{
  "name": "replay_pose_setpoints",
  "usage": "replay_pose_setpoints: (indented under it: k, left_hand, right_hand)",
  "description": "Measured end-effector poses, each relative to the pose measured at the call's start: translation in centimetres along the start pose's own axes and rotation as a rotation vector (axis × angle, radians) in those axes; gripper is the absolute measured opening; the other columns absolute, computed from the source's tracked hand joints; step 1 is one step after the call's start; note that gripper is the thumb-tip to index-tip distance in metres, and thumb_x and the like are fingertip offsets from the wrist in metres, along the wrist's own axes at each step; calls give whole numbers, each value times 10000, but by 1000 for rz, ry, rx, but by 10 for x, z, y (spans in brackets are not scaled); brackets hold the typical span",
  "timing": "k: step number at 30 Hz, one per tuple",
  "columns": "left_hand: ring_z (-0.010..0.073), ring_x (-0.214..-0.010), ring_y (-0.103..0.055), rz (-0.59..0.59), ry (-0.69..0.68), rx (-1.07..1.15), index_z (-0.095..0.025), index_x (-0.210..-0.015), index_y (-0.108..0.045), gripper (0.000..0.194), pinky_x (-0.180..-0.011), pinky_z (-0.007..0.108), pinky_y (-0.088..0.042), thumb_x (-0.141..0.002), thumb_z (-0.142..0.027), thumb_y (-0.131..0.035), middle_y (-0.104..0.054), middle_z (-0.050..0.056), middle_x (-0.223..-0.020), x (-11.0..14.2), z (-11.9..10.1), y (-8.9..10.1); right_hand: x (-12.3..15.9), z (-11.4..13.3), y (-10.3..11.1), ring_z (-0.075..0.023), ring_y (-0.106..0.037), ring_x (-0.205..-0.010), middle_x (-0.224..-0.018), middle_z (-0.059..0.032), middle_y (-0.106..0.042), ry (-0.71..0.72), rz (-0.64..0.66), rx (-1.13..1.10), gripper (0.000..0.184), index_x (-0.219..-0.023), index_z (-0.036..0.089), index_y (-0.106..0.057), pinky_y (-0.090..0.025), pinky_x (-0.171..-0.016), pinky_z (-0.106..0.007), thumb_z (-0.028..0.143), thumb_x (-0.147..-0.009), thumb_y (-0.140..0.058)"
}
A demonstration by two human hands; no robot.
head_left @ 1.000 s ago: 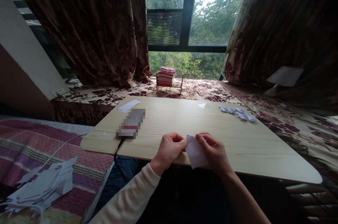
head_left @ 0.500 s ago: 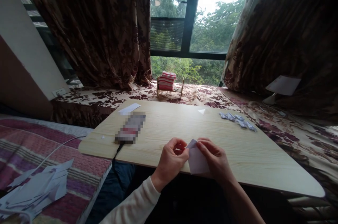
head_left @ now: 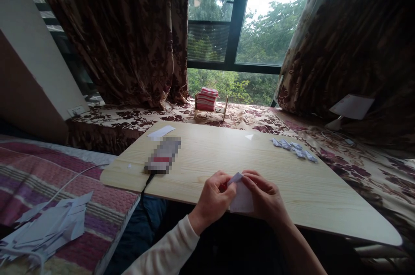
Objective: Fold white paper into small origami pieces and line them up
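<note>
A small white piece of paper [head_left: 241,199] with a pointed top is held between my two hands over the table's near edge. My left hand [head_left: 214,197] grips its left side, thumb across the upper part. On the other side, my right hand [head_left: 267,195] pinches the upper right edge between thumb and fingers. The fingertips behind the paper are partly hidden. Several small folded paper pieces [head_left: 293,148] lie in a group on the table's right side. A white paper triangle [head_left: 249,137] rests near the far edge.
On the pale wooden table [head_left: 201,154], a blurred-out device [head_left: 163,156] with a black cable lies left, beside a paper strip [head_left: 161,131]. Loose paper strips [head_left: 55,225] cover part of the bed at lower left. A small rack with striped cloths [head_left: 207,98] stands by the window.
My left thumb and fingers have moved in over the paper's upper left part, and the paper has turned slightly. The whole view has shifted a little.
</note>
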State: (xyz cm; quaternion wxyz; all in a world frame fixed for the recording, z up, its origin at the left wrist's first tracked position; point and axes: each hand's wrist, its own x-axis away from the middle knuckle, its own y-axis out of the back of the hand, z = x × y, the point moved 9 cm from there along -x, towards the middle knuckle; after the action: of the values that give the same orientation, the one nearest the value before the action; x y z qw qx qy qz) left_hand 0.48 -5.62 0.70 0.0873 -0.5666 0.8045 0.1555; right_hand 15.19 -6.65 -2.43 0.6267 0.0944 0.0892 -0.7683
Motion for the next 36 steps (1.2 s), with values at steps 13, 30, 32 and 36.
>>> replay_pose_setpoints:
  k: [13,30,32,36]
  left_hand:
    - [161,-764,-552,-3,-77,-90,-136,-671,-601,239,-668,255,-429,-871,-228,-508,-608,63,-793,2,-5,-1]
    - [166,-746,-560,1,-80,-73,-133,-751,-688,242,-686,264,-430,-883,-215,-501,-610,61,-759,2,-2,0]
    - [164,-733,-556,0,-73,-77,-128,-721,-681,245,-675,263,-426,-876,-216,-512,-606,62,-745,2,-1,0]
    - [158,-706,-548,-4,-73,-88,-123,-686,-676,249,-658,256,-416,-864,-204,-523,-592,53,-705,1,-1,0]
  right_hand:
    - [-2,-3,-3,-175,-573,-812,-884,-41,-635,-3,30,54,201,-765,224,-773,-443,-650,-251,415,-740,-720]
    - [-8,6,-28,-149,-540,-781,-882,-36,-561,-19,292,67,216,-834,201,-753,-424,-612,-232,395,-805,-663]
    - [-8,5,-29,-139,-533,-753,-845,-26,-553,-1,292,55,195,-801,202,-745,-413,-593,-227,380,-806,-666]
    - [-7,6,-28,-142,-535,-735,-801,-24,-564,38,274,72,187,-765,202,-731,-405,-590,-236,367,-815,-660]
